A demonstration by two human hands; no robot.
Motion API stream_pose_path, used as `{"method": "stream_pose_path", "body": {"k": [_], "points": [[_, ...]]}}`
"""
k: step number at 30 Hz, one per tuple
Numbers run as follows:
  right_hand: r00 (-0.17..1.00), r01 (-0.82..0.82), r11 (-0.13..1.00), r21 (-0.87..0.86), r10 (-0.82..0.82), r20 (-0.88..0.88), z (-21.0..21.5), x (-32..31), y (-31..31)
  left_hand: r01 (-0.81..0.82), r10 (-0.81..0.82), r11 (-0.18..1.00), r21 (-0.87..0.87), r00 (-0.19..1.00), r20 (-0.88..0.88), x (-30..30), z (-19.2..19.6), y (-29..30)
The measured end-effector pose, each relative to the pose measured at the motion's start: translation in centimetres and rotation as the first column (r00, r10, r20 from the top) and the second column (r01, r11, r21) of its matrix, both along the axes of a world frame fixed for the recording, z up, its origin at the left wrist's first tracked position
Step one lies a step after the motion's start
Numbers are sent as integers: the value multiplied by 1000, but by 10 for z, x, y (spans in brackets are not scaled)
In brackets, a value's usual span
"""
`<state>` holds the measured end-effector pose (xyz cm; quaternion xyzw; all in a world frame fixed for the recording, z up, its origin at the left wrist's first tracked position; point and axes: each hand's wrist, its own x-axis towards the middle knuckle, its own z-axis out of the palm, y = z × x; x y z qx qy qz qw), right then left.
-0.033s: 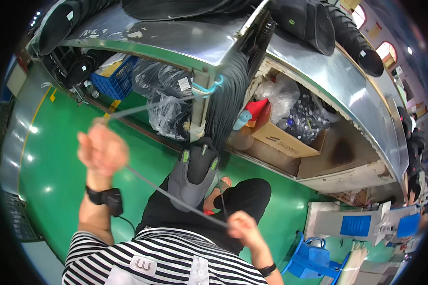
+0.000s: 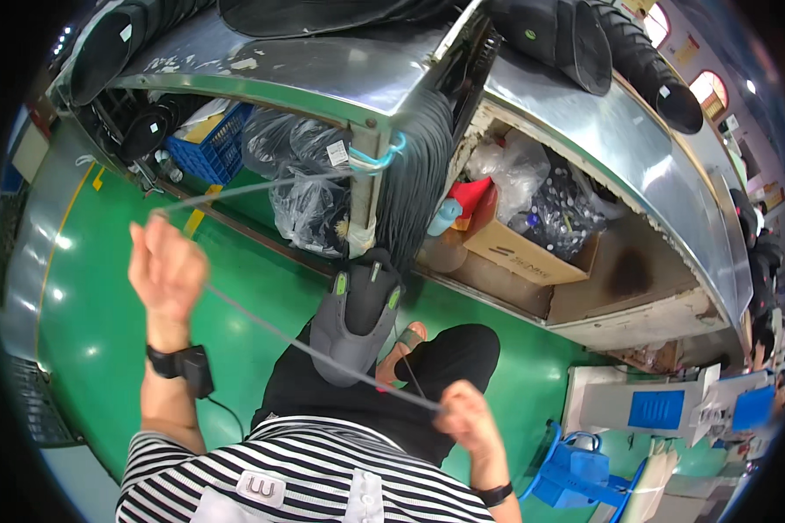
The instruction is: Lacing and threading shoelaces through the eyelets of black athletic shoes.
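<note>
My left hand, raised at the left, is closed on a long grey shoelace. One stretch of it runs taut from this hand to the metal post by the bench corner. The other slants down across my lap to my right hand, which is closed on it too. From near the right hand a thin dark strand rises toward my legs; its far end is unclear. A grey and black shoe with green tabs rests on my thigh, between the hands and behind the lace, touched by neither.
Many dark laces hang from the bench corner, by a blue tie. Below the metal bench stand bagged black items, a blue crate and a cardboard box. A blue stool is at lower right.
Both hands have moved apart: the left one a little to the left, the right one a little to the right. The lace between them spans farther. The shoe has stayed put.
</note>
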<state>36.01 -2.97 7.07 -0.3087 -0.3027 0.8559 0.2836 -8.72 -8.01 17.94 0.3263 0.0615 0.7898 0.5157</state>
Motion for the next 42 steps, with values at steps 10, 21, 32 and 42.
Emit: {"method": "stream_pose_path", "body": {"k": [10, 21, 32, 42], "points": [[629, 474, 721, -506, -679, -379, -38, 106, 86, -349, 873, 132, -928, 484, -58, -218, -231, -290], [203, 843, 166, 511, -979, -16, -76, 327, 101, -284, 639, -104, -953, 716, -283, -288, -270, -454], [794, -154, 850, 504, -197, 575, -57, -51, 43, -774, -24, 432, -462, 503, -864, -27, -217, -75], [726, -230, 873, 431, -141, 673, -74, -124, 29, -538, -213, 843, 31, -386, -898, 120, -145, 9]]}}
